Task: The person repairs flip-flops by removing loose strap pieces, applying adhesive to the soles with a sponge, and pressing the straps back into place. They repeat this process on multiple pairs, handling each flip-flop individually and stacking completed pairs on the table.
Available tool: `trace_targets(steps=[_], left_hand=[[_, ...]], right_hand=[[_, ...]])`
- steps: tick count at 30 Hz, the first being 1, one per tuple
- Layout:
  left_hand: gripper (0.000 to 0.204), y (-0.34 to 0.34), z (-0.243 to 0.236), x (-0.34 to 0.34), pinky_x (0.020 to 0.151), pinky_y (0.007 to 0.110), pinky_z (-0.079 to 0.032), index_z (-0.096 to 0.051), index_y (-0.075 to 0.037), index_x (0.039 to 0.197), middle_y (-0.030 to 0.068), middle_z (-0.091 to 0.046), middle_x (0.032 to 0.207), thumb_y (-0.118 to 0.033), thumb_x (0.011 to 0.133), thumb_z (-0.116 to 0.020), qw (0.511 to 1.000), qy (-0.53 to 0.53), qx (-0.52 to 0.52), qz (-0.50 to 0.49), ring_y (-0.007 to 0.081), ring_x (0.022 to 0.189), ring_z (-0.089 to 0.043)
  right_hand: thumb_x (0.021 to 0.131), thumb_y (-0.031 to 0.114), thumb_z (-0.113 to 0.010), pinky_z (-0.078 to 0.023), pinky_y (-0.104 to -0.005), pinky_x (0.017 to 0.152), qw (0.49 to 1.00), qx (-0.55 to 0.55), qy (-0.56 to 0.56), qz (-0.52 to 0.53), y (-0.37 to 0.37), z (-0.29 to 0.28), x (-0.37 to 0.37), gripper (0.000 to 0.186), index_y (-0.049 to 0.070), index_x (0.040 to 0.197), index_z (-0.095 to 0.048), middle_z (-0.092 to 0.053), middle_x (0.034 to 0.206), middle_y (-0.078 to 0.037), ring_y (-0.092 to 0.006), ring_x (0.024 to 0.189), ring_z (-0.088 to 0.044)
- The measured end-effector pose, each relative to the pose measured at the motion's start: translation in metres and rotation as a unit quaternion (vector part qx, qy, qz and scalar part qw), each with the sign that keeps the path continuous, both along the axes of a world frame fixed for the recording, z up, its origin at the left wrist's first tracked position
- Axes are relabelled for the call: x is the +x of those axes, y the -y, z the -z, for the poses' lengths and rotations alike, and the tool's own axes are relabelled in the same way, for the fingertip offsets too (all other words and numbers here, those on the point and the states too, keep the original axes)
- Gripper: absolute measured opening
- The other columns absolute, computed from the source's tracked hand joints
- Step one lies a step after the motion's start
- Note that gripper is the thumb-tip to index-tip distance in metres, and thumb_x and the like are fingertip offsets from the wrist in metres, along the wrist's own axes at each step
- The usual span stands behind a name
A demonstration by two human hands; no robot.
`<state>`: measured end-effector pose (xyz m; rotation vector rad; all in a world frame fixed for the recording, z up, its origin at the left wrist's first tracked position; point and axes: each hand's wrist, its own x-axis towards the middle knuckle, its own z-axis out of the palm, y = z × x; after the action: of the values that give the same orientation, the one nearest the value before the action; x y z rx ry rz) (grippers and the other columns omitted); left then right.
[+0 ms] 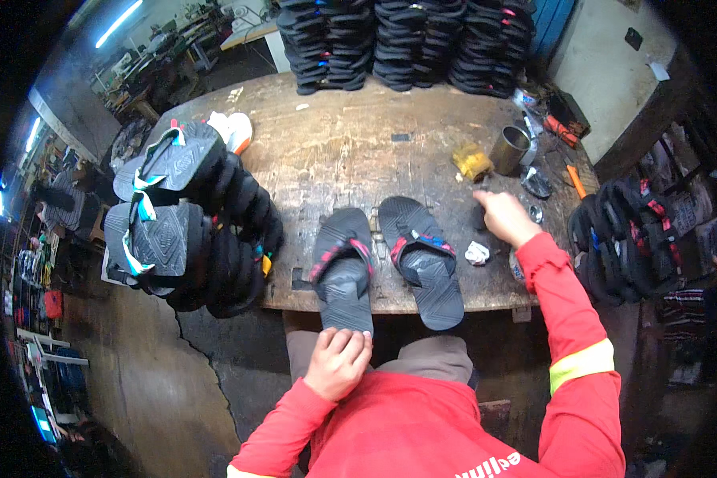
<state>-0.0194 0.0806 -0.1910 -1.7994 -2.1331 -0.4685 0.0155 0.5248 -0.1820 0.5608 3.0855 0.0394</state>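
Note:
Two black flip-flops lie side by side at the near edge of the wooden workbench (350,143). On the left flip-flop (346,275) the strap is pink and black, and its end juts past the bench edge. My left hand (338,365) is closed on that end, fingers curled over it. The right flip-flop (426,271), with a pink and blue strap, lies slightly turned, touched by neither hand. Farther right, my right hand (508,217) is over the bench, fingers bent together beside a small dark item; what they grip is hidden. Beyond it are a yellow lump (472,162) and a metal cup (510,150).
A tall pile of black sandals (167,215) with blue-white straps stands at left; more sandals (629,239) sit at right. Stacks of sandals (410,44) line the far edge. Crumpled white paper (476,253) and an orange-handled tool (576,182) lie near my right arm.

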Motion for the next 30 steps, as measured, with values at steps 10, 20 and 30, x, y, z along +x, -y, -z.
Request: trace_targets(steps=[10,20,30], left_hand=[[0.033,0.044,0.037,0.033,0.109,0.051,-0.042,-0.074,-0.004,0.109,0.0104,-0.072,0.121,-0.024,0.085,-0.082,0.964,0.172,0.086,-0.183,0.0299,0.12,-0.065],[0.051,-0.065,0.053,-0.029,0.121,0.065,-0.028,-0.064,0.001,0.135,0.0155,-0.068,0.135,-0.03,0.095,-0.069,0.951,0.114,0.066,-0.281,0.0302,0.129,-0.062],[0.053,-0.091,0.07,-0.03,0.123,0.06,-0.03,-0.062,0.0,0.139,0.0157,-0.066,0.137,-0.02,0.09,-0.064,0.958,0.062,0.003,-0.28,0.0339,0.127,-0.06]], right_hand=[[0.098,0.008,-0.063,-0.06,-0.0461,0.083,0.937,-0.151,-0.313,-0.029,0.102,-0.009,0.028,0.025,0.005,0.12,-0.073,-0.075,0.11,-0.024,-0.0393,0.098,-0.075],[0.081,0.036,-0.092,-0.048,-0.0445,0.057,0.939,-0.166,-0.301,-0.018,0.198,0.032,0.028,0.052,0.003,0.106,-0.06,-0.065,0.073,-0.013,-0.0312,0.061,-0.064],[0.098,0.025,-0.071,-0.047,-0.0478,0.057,0.918,-0.295,-0.234,0.123,0.179,0.04,0.019,0.028,0.002,0.087,-0.061,-0.064,0.067,-0.021,-0.0392,0.059,-0.065]])
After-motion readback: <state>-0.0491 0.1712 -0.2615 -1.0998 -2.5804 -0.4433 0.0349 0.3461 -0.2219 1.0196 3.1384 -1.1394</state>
